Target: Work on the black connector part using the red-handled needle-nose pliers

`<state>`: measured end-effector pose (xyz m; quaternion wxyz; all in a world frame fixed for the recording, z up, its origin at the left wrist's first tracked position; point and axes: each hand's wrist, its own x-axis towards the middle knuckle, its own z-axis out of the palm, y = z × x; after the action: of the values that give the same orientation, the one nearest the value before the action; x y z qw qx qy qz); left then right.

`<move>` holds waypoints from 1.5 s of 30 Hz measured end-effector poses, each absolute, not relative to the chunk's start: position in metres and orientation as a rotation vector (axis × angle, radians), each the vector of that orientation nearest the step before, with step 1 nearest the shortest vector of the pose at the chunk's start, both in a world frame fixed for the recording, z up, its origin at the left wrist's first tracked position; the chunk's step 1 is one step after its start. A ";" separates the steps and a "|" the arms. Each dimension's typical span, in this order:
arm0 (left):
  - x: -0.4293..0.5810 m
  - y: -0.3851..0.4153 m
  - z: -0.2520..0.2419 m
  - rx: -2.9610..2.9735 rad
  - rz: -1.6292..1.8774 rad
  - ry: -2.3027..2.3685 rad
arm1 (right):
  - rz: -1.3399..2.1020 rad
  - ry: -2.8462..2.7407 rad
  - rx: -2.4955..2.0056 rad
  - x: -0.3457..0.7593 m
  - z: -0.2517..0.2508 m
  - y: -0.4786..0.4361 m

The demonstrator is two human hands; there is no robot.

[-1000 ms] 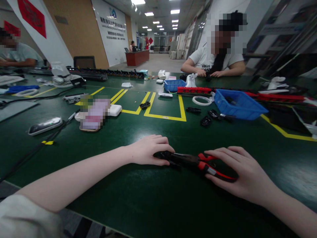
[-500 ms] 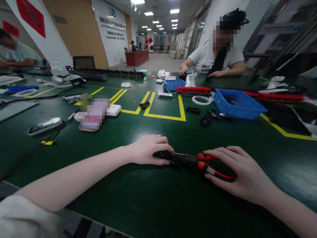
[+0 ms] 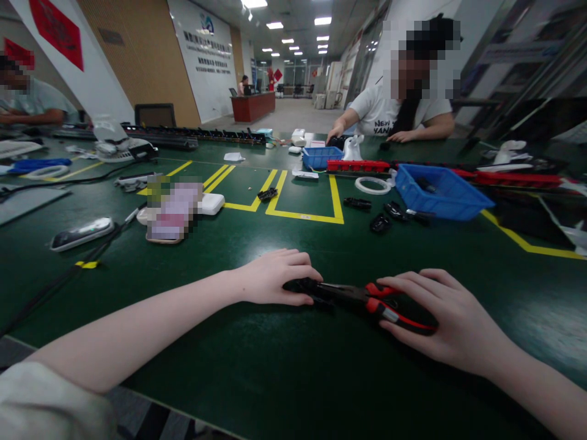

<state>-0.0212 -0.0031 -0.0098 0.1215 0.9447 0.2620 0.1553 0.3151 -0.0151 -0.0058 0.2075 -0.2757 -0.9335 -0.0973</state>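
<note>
Low over the green table (image 3: 257, 354), my left hand (image 3: 279, 278) is closed on a small black plastic part (image 3: 302, 286), its thumb below and fingers above. Red-and-black long-nose pliers (image 3: 387, 305) lie in the grip of my right hand (image 3: 452, 315), fingers round the handles. The pliers' jaws point left and reach the black part; whether they pinch it I cannot tell. Further back on the table rest several similar black parts (image 3: 380, 223), to the right of a yellow tape outline (image 3: 337, 198).
A large blue bin (image 3: 447, 198) with dark pieces inside stands at back right, beside a white ring (image 3: 372, 186). To the left are a phone (image 3: 172, 214), a white box (image 3: 211, 204), a white handheld device (image 3: 83, 233) and black cables (image 3: 103, 244). A co-worker (image 3: 403, 110) sits opposite.
My hands, the pliers and the black part have hardly moved. Across the table, the co-worker's hand near the small blue bin has shifted slightly left.
</note>
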 end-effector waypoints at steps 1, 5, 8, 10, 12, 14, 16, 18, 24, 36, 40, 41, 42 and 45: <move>-0.021 -0.003 -0.010 2.757 0.451 0.766 | -0.276 -2.598 -0.762 0.315 -0.006 -0.015; -0.021 -0.003 -0.009 2.769 0.451 0.758 | -0.279 -2.591 -0.760 0.315 -0.006 -0.015; -0.022 -0.004 -0.009 2.795 0.450 0.752 | -0.258 -2.586 -0.757 0.314 -0.006 -0.015; -0.022 -0.004 -0.010 2.809 0.450 0.747 | -0.247 -2.586 -0.757 0.314 -0.005 -0.015; -0.023 -0.004 -0.010 2.825 0.450 0.734 | -0.240 -2.589 -0.764 0.315 -0.005 -0.015; -0.023 -0.004 -0.010 2.848 0.453 0.724 | -0.234 -2.587 -0.771 0.315 -0.005 -0.015; -0.023 -0.005 -0.010 2.881 0.458 0.720 | -0.227 -2.583 -0.776 0.315 -0.006 -0.015; -0.023 -0.005 -0.010 2.921 0.453 0.719 | -0.224 -2.576 -0.775 0.316 -0.007 -0.014; -0.022 -0.007 -0.009 2.979 0.456 0.703 | -0.238 -2.590 -0.770 0.316 -0.008 -0.013; -0.022 -0.006 -0.008 2.888 0.438 0.714 | -0.302 -2.549 -0.873 0.335 0.007 -0.004; -0.022 -0.005 -0.008 2.873 0.436 0.702 | -0.311 -2.534 -0.895 0.336 0.004 -0.002; -0.023 -0.005 -0.008 2.871 0.432 0.696 | -0.322 -2.533 -0.878 0.335 0.003 -0.002; -0.023 -0.005 -0.008 2.870 0.429 0.692 | -0.328 -2.537 -0.865 0.333 0.002 -0.002; -0.023 -0.005 -0.008 2.861 0.433 0.691 | -0.332 -2.559 -0.844 0.329 -0.001 -0.001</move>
<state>-0.0231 -0.0047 -0.0077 0.0831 0.9584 0.2315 0.1449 0.3291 -0.0015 -0.0007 0.2117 -0.3039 -0.9212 -0.1195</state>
